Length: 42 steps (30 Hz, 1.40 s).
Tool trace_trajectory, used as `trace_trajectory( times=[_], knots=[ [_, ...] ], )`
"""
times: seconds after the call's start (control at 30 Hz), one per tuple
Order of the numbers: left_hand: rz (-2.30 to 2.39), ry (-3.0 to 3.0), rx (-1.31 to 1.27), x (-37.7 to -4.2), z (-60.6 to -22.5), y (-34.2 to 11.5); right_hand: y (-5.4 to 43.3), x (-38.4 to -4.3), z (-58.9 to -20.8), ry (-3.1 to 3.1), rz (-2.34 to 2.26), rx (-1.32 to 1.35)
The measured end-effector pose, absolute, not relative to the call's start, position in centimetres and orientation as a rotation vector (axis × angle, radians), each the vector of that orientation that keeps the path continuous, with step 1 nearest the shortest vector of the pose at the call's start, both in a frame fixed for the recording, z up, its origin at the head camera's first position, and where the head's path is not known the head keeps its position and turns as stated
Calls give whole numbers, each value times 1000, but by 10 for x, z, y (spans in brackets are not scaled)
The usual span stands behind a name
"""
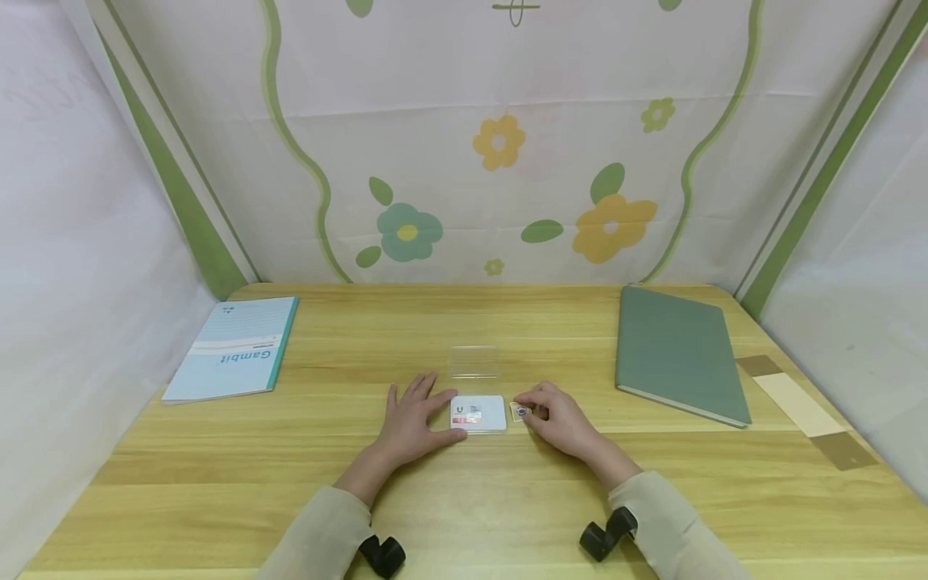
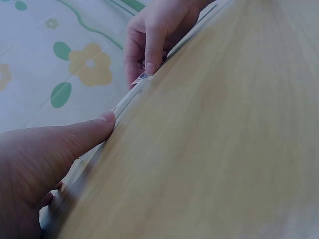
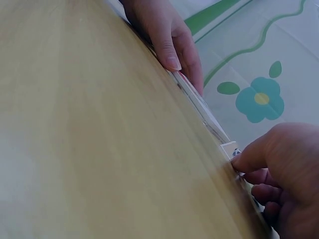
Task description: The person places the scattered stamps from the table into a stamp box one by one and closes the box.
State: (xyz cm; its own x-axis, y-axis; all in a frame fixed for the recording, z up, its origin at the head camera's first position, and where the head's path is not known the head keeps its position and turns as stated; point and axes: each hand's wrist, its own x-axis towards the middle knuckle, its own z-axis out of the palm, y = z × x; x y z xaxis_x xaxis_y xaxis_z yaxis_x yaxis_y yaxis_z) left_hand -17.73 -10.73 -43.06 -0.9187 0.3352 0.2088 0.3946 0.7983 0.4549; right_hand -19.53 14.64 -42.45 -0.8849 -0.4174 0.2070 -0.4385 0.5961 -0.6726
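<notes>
Flower-printed fabric [image 1: 435, 80] hung at 12 o'clock behind the wooden desk [image 1: 464, 499], and a clear rectangular piece [image 1: 474, 362] lay flat at 12 o'clock from a white card [image 1: 487, 409]. That card's long axis ran from 9 to 3 o'clock. At its 9 o'clock end, the left hand [image 1: 412, 427] had its thumb and forefinger spread well apart, tips at the card's far and near corners. Just off the 3 o'clock end, the right hand [image 1: 561, 423], the nearer of the two to it, pinched a small printed square [image 1: 518, 412] between thumb and forefinger. The square showed at 9 o'clock from those fingers, facing the card and just beside it.
</notes>
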Motion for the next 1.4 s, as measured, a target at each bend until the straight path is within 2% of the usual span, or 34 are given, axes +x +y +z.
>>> trace_trajectory(
  times=[0.57, 1.03, 1.4],
  knots=[
    [-764, -2862, -596, -178, -432, -106, 141, -199, -416, -2703, 1423, 515],
    [-747, -2871, -595, -179, -431, -106, 118, -209, -420, -2610, 1673, 704],
    [-746, -2874, -591, -178, -430, -107, 109, -204, -422, -2711, 1556, 590]
  ],
)
